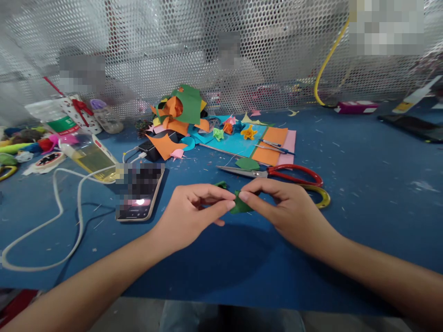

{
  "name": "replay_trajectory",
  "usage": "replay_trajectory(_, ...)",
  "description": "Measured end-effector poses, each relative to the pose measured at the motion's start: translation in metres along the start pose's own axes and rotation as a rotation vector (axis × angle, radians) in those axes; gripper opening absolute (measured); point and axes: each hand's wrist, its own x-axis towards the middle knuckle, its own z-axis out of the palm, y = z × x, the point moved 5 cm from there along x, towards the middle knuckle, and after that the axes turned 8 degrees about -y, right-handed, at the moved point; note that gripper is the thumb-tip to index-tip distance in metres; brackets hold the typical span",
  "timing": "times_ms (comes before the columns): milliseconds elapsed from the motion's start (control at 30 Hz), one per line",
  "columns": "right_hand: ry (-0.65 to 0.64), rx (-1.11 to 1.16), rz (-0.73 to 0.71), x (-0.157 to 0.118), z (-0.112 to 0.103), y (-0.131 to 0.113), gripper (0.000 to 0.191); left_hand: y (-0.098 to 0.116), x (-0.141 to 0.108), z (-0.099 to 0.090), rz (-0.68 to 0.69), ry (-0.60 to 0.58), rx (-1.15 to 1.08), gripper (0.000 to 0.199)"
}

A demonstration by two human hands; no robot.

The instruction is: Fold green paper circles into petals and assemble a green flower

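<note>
A small piece of green paper is pinched between my two hands, above the front half of the blue table. My left hand grips its left edge between thumb and forefinger. From the other side my right hand pinches it the same way, fingertips almost meeting. Just behind lie a flat green paper leaf and another bit of green paper close to my left fingers. Scissors with red handles rest beyond my right hand, and a yellow scissor handle shows partly beneath it.
A lit phone and a looped white cable lie on the left. Paper flowers sit on coloured sheets at the back, beside heaped paper scraps. A perforated metal screen stands behind the table.
</note>
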Motion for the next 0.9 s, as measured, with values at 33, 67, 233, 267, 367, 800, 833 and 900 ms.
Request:
replay_trajectory(33, 0.006, 0.0, 0.002, 0.0002, -0.0006, 0.0012, 0.011, -0.0002, 0.0004, -0.0001, -0.008, -0.017, -0.006, 0.016)
replay_trajectory(67, 0.009, -0.001, 0.002, 0.0005, -0.001, 0.0021, 0.011, -0.0005, 0.0007, -0.0002, -0.013, -0.034, -0.013, 0.017)
replay_trajectory(233, 0.014, 0.002, 0.004, 0.0018, -0.002, 0.0041, 0.011, -0.0016, 0.0004, -0.0009, -0.004, -0.078, -0.045, 0.02)
replay_trajectory(267, 0.015, 0.005, 0.008, 0.0018, -0.002, 0.0045, 0.011, -0.0012, 0.0002, -0.001, 0.006, -0.079, -0.047, 0.02)
replay_trajectory(367, 0.019, 0.017, 0.014, 0.0014, -0.002, 0.0058, 0.012, 0.0004, -0.0002, -0.0004, 0.041, -0.087, -0.047, 0.02)
replay_trajectory(800, 0.034, 0.05, 0.013, 0.0014, 0.0016, 0.0081, 0.011, 0.006, -0.0035, 0.0024, 0.087, 0.008, 0.002, 0.019)
replay_trajectory(833, 0.032, 0.051, 0.009, 0.0012, 0.0017, 0.0078, 0.01, 0.0067, -0.0043, 0.0024, 0.099, 0.014, 0.013, 0.019)
replay_trajectory(900, 0.035, 0.055, 0.005, 0.0007, 0.0015, 0.0077, 0.01, 0.008, -0.0052, 0.002, 0.126, 0.028, 0.039, 0.021)
